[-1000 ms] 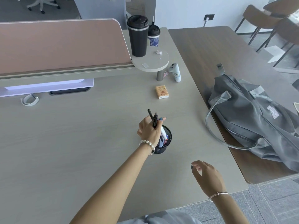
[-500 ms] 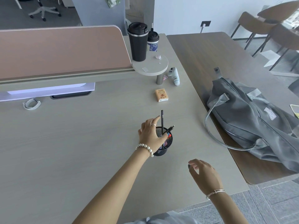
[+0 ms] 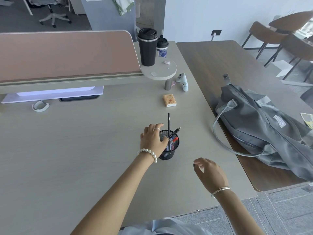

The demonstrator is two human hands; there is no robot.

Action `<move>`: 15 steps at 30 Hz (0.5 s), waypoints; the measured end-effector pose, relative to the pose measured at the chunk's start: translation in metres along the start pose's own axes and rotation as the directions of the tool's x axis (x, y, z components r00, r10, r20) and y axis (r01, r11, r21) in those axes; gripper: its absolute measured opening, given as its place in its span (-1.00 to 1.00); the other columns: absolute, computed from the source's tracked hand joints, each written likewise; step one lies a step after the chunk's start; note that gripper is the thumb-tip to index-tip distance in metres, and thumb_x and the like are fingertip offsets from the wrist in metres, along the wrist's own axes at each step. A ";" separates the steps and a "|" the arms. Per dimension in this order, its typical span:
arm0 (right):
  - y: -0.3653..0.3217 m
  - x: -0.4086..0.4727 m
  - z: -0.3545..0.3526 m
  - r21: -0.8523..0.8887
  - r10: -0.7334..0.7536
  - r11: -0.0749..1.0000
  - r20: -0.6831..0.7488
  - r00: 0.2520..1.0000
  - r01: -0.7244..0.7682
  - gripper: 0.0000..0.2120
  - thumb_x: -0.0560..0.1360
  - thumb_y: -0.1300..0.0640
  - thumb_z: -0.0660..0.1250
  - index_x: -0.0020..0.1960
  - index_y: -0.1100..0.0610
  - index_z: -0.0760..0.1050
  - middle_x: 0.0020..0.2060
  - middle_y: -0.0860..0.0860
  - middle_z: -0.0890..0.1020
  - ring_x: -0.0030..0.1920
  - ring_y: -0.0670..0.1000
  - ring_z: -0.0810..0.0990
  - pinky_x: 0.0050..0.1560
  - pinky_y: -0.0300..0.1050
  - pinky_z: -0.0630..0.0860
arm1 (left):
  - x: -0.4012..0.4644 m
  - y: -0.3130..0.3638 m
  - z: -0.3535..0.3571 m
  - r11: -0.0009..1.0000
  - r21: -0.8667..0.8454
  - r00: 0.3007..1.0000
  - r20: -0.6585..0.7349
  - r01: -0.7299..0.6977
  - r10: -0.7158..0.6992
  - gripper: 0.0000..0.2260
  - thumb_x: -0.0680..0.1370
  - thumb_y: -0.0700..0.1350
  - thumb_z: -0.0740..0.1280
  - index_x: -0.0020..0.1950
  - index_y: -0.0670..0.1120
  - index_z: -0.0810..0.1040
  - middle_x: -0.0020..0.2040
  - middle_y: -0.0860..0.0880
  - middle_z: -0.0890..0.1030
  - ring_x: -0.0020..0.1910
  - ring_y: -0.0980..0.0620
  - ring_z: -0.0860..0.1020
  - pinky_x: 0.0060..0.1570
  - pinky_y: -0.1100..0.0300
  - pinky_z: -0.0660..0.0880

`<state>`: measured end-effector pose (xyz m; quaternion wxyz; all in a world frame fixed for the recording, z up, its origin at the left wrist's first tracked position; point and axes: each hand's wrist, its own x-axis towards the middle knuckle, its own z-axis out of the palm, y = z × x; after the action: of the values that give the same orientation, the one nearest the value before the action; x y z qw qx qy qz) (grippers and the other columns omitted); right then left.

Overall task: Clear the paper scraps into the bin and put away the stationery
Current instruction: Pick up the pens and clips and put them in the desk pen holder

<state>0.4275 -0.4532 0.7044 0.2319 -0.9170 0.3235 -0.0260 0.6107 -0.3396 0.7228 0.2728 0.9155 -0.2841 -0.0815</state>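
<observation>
At centre frame, just below the middle, the left hand (image 3: 153, 138) is resting against the left side of the black mesh pen holder (image 3: 169, 147), its fingers loosely curled round the rim rather than pinching anything. A black pencil (image 3: 168, 124) is standing tall out of the holder, a black pen (image 3: 175, 131) is leaning toward the right, and a red-tipped pen (image 3: 174, 139) is lying low inside. The right hand (image 3: 209, 172) is hovering at lower right, spread and empty, apart from the holder. No paper scraps or bin are showing anywhere on the desk (image 3: 67, 150), so the stationery looks to be the last piece of the job.

The holder is probably light and top-heavy with that long pencil sticking up. If the left hand is pushing sideways or pulling away while snagging a pen, the holder may be tipping toward the right and spilling its contents across the desk, perhaps rolling toward the edge where the grey bag (image 3: 264, 126) sits. The pearl bracelet (image 3: 149, 153) is touching the mesh wall and could be catching on it.
</observation>
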 end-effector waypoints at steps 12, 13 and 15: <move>-0.023 0.000 -0.006 -0.028 -0.061 0.998 -0.009 0.998 0.061 -0.84 0.46 0.08 0.23 -0.03 0.02 0.56 -0.14 -0.04 0.64 -0.10 0.00 0.57 -0.17 -0.16 0.44 | -0.020 -0.004 -0.012 0.954 0.295 0.992 0.121 -0.054 0.019 -0.82 0.49 0.02 0.22 -0.09 -0.02 0.55 0.00 -0.01 0.54 0.08 -0.03 0.42 0.02 0.07 0.36; -0.027 0.002 -0.006 -0.037 -0.081 0.996 -0.012 0.997 0.080 -0.84 0.46 0.07 0.23 -0.03 0.02 0.55 -0.14 -0.04 0.64 -0.09 0.00 0.56 -0.18 -0.17 0.43 | -0.020 -0.005 -0.014 0.948 0.311 0.989 0.149 -0.064 0.018 -0.82 0.49 0.02 0.21 -0.06 -0.02 0.56 0.03 -0.02 0.53 0.10 -0.03 0.41 0.04 0.06 0.35; -0.037 0.004 -0.009 -0.044 -0.109 0.993 -0.013 0.994 0.108 -0.84 0.47 0.07 0.22 -0.02 0.02 0.55 -0.13 -0.04 0.63 -0.08 0.00 0.56 -0.18 -0.17 0.43 | -0.020 -0.004 -0.022 0.937 0.339 0.983 0.183 -0.081 0.019 -0.81 0.50 0.02 0.21 -0.03 -0.03 0.55 0.05 -0.02 0.53 0.13 -0.03 0.40 0.07 0.05 0.36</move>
<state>0.4503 -0.4347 0.7285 0.2078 -0.9378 0.2754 -0.0386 0.6029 -0.3155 0.7383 0.0837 0.9308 -0.3403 -0.1043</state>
